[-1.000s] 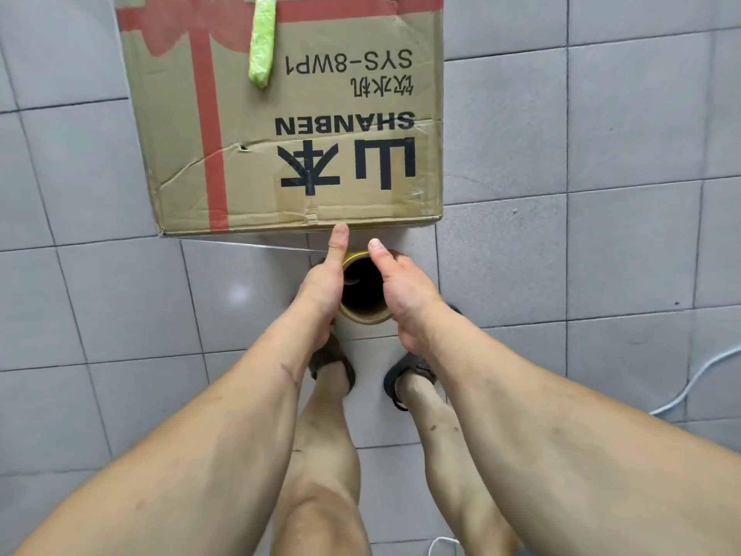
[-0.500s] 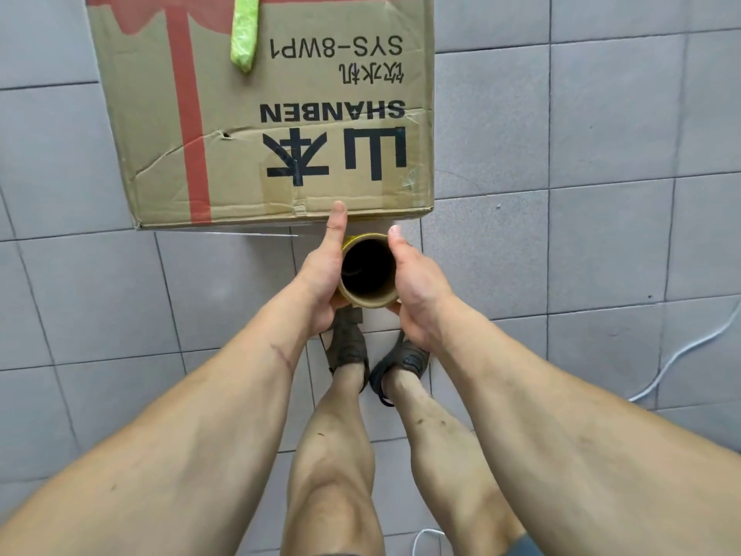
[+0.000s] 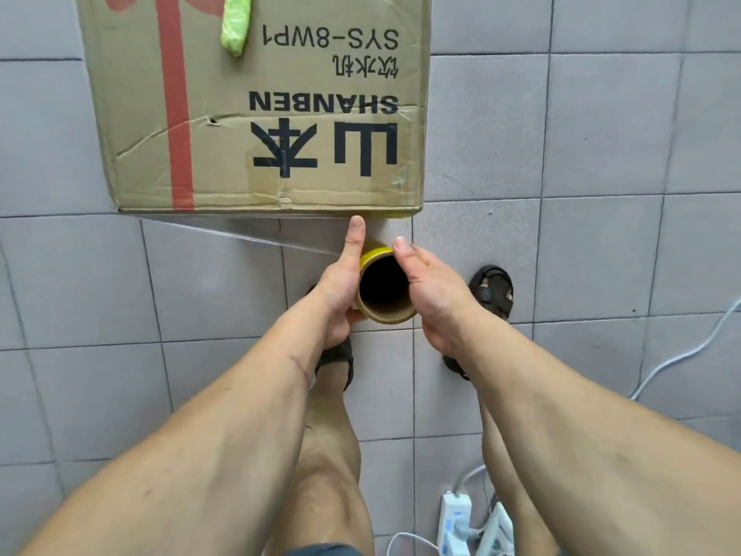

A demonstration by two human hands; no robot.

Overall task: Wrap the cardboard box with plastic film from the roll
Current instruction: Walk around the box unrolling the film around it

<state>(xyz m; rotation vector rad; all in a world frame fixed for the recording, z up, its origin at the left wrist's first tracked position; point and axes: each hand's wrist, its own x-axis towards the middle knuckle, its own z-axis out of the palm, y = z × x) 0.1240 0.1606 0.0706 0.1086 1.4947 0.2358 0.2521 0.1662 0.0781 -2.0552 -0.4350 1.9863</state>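
The person is pulling film point(image 3: 240, 234) along the near side of the cardboard box point(image 3: 260, 114), with the left hand point(image 3: 337, 290) and right hand point(image 3: 433, 290) curled around the upright roll point(image 3: 385, 315) just below it, and should next carry it round the right corner.

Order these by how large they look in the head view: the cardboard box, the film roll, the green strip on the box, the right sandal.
1. cardboard box, cut off at the top edge
2. film roll, nearer the camera and partly covered by hands
3. green strip and right sandal: too alike to rank; both partly hidden
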